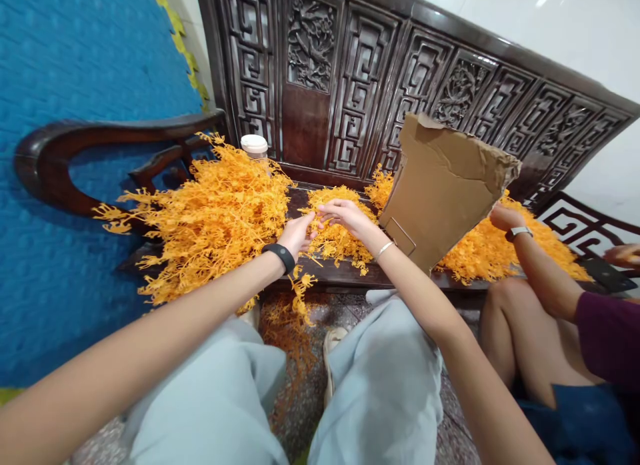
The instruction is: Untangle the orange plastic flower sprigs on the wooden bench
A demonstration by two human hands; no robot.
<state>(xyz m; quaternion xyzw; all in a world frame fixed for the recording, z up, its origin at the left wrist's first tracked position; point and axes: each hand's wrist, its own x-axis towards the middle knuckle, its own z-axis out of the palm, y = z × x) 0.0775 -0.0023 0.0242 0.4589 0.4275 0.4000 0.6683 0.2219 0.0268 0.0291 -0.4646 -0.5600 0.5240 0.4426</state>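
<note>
My left hand [297, 234] is closed around an orange plastic sprig [301, 295], whose branching end hangs below the hand over the bench's front edge. Close beside it, my right hand [345, 216] has its fingers bent and its fingertips together near the left fingertips. Whatever is between those right fingertips is too small to make out. Under both hands lies a small heap of orange plastic pieces [340, 242] on the dark wooden bench [330, 272]. To the left rises a large pile of orange branching sprigs [215, 225].
A cardboard piece [440, 192] stands upright on the bench, right of my hands. Beyond it another person's hand [506, 218] touches more orange pieces [480, 248]. A white-lidded cup [255, 145] stands behind the left pile. Orange bits litter the floor [293, 345].
</note>
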